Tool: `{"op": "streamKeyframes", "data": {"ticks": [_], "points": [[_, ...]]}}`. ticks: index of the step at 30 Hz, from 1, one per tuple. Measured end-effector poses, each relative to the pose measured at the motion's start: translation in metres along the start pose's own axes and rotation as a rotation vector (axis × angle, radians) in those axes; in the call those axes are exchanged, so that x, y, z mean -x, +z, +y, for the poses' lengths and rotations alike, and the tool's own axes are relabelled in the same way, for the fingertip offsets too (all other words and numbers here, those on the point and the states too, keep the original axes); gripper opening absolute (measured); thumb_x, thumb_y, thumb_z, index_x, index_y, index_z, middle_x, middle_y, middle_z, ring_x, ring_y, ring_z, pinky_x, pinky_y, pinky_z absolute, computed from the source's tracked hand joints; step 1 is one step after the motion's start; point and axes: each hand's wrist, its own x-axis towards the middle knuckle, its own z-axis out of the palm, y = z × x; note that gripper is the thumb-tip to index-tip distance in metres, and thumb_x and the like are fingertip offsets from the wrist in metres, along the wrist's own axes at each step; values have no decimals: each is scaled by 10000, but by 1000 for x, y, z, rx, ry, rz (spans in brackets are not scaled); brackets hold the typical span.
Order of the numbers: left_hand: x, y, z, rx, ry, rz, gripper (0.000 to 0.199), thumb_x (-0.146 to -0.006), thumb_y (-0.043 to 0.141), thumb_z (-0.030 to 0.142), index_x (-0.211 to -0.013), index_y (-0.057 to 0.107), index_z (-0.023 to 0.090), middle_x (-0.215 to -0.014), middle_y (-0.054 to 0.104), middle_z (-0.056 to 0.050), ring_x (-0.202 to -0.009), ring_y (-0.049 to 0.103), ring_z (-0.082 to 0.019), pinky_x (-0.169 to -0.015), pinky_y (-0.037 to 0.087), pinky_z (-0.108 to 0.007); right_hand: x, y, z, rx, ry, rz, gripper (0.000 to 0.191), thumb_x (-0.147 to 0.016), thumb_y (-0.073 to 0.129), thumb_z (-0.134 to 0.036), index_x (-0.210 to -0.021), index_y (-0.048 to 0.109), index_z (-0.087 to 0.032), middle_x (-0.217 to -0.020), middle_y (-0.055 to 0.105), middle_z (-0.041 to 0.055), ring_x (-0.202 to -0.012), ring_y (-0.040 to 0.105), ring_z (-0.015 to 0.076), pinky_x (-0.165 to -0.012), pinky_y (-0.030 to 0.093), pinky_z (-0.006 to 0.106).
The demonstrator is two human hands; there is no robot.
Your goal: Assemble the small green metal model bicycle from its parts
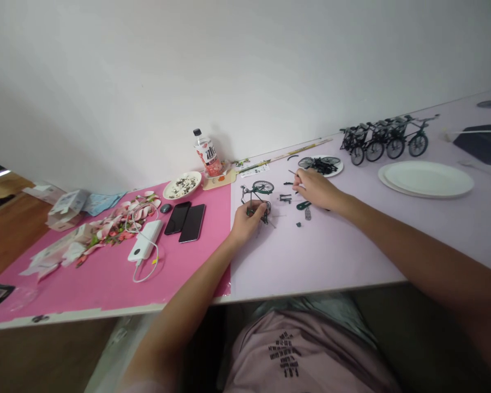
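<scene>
My left hand is closed around a dark model bicycle, which lies tilted over the pale tabletop. One spoked wheel sticks out past my fingers, and part of the frame is hidden behind them. My right hand pinches a short thin dark piece between its fingertips, too small to make out its kind. Between the hands lie small loose parts: a dark bracket-like part, a green elongated part and a grey rack-like part. Just beyond my right hand, a white plate holds wheels and black parts.
Several assembled model bicycles stand in a row at the back right, behind stacked white plates. To the left are a drink bottle, a bowl, two phones, a power bank and scattered artificial petals.
</scene>
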Motion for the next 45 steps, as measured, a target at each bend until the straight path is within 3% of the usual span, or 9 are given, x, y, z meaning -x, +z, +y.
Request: {"op": "streamKeyframes", "data": {"ticks": [4,7,16,23,26,31,36,41,45], "points": [[-1,0,-3,-9,11,-3,386,-913,667,535,-906,695,150,-871,741,-77,-743,628,-152,-708,508,-295,1,-17,7,-134,10,-403,320,-766,771,-272,-812,455,-251,-937,736,52,-827,651,243,-691,437,330],[-1,0,-6,-19,15,-1,354,-924,660,501,-891,694,150,-857,731,-67,-713,607,-139,-688,494,-287,1,-21,10,-115,35,-474,351,-718,788,-257,-809,449,-254,-906,726,43,-754,633,224,-635,410,322],[-2,2,-7,-9,23,14,292,-917,663,418,-946,719,133,-879,733,-78,-744,629,-148,-724,503,-287,3,-16,4,-58,30,-406,350,-763,775,-289,-811,430,-252,-831,627,11,-687,546,196,-623,379,310],[-2,5,-9,-22,30,14,316,-916,666,436,-977,727,132,-862,736,-74,-713,626,-148,-685,489,-277,4,-13,-7,-151,-20,-183,301,-812,695,-264,-809,394,-254,-826,580,8,-716,506,192,-634,366,305],[-1,6,-7,-26,52,8,299,-923,652,422,-976,726,137,-882,745,-75,-737,640,-157,-699,497,-281,6,-9,-13,-231,-45,-99,278,-853,679,-325,-826,411,-255,-880,625,26,-724,525,192,-647,393,318],[-1,7,-7,-44,93,27,276,-939,631,394,-999,731,144,-925,762,-78,-808,671,-176,-755,515,-294,11,3,-29,-594,-25,54,490,-814,769,-464,-800,320,-268,-962,681,39,-746,597,188,-702,491,359],[-1,8,-6,-48,124,79,268,-951,617,375,-1026,733,146,-954,766,-83,-854,680,-187,-791,518,-302,17,17,-45,-1017,102,-51,672,-697,878,-569,-807,286,-271,-915,687,8,-739,671,190,-731,556,381],[-1,9,-6,-25,144,115,277,-952,622,382,-1044,735,146,-961,760,-86,-870,675,-189,-808,516,-306,22,19,-53,-1090,177,-75,727,-612,955,-532,-776,301,-262,-843,687,-12,-722,608,149,-697,508,318],[1,11,-5,6,159,86,303,-952,621,412,-1036,736,145,-970,758,-86,-859,665,-185,-790,517,-303,23,21,-54,-1119,182,-78,742,-579,975,-522,-769,307,-261,-852,715,-1,-726,625,159,-743,526,341]]}}
